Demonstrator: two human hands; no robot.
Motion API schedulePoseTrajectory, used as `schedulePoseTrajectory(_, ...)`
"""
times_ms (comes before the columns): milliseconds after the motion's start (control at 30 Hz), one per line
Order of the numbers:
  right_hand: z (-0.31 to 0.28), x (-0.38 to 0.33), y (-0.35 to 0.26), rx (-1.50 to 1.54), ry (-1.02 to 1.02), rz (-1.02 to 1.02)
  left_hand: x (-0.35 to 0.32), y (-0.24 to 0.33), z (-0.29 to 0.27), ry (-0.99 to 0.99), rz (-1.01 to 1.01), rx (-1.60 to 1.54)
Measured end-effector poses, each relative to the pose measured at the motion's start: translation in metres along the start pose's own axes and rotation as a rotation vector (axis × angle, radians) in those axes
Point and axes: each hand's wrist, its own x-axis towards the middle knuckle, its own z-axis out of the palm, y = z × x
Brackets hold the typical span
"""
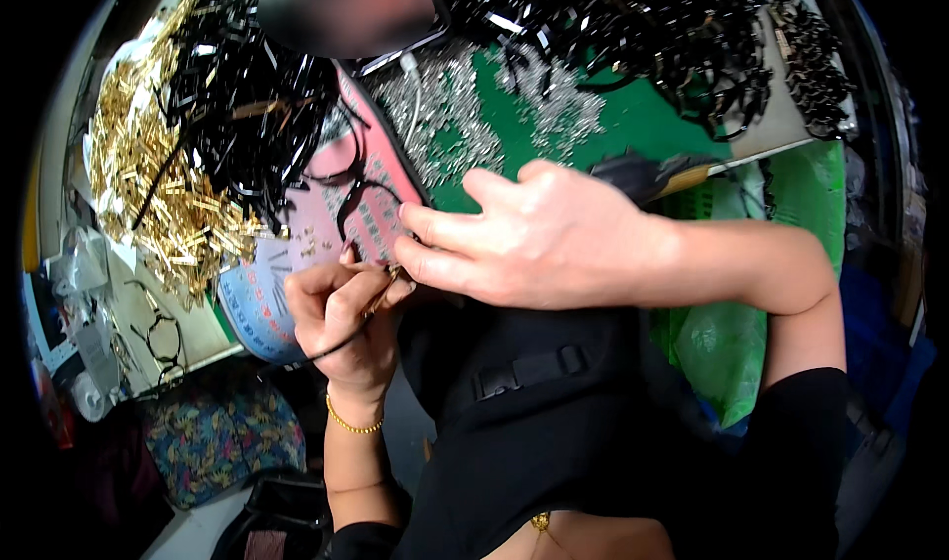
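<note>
Green bench (pixel 633 125), frame centre: left hand (pixel 341 313) pinches black temple arm (pixel 346 338) steady; right hand (pixel 534 239) fingertips close on gold hinge (pixel 393 273), aligning it.

Two hands (pixel 450 273), one gold bracelet (pixel 353 426), one heap of gold pieces (pixel 163 165)

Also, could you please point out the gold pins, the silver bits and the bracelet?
gold pins (pixel 148 179), head view, middle of pile.
silver bits (pixel 445 115), head view, thickest patch.
bracelet (pixel 352 425), head view, front of chain.

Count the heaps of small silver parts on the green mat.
2: one silver heap beside the pink tray, another further right; black strips may hide more.
</note>
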Motion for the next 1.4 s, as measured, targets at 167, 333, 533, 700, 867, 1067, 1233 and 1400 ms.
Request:
schedulePoseTrajectory(167, -0.047, -0.019, 0.029, -0.055, -0.051, 0.357, -0.023, -0.003, 0.020, 0.154, -0.070, -0.028)
schedulePoseTrajectory(333, -0.049, -0.005, 0.066, -0.155, -0.077, 0.595, 0.011, 0.031, -0.004, 0.182, 0.052, -0.028)
schedulePoseTrajectory(533, -0.031, 0.006, 0.084, -0.193, -0.193, 0.627, 0.026, 0.058, -0.088, 0.307, -0.499, 0.061)
schedulePoseTrajectory(700, -0.034, 0.001, 0.105, 0.189, -0.180, 0.717, -0.003, -0.069, -0.161, 0.357, -0.871, 0.467)
schedulePoseTrajectory(867, -0.057, -0.015, 0.115, 0.784, -0.073, 1.124, -0.033, -0.136, -0.186, 0.424, -0.478, 1.268)
schedulePoseTrajectory(1067, -0.080, -0.040, 0.129, 0.945, 0.205, 1.123, -0.014, -0.163, -0.191, 0.502, -0.154, 1.012)
schedulePoseTrajectory(1233, -0.095, -0.080, 0.111, 1.143, 0.268, 1.132, -0.004, -0.098, -0.163, 0.196, -0.513, 0.474)
schedulePoseTrajectory(1400, -0.094, -0.082, 0.069, 1.221, 0.247, 1.094, 0.001, -0.096, -0.145, 0.156, -0.577, 0.497)
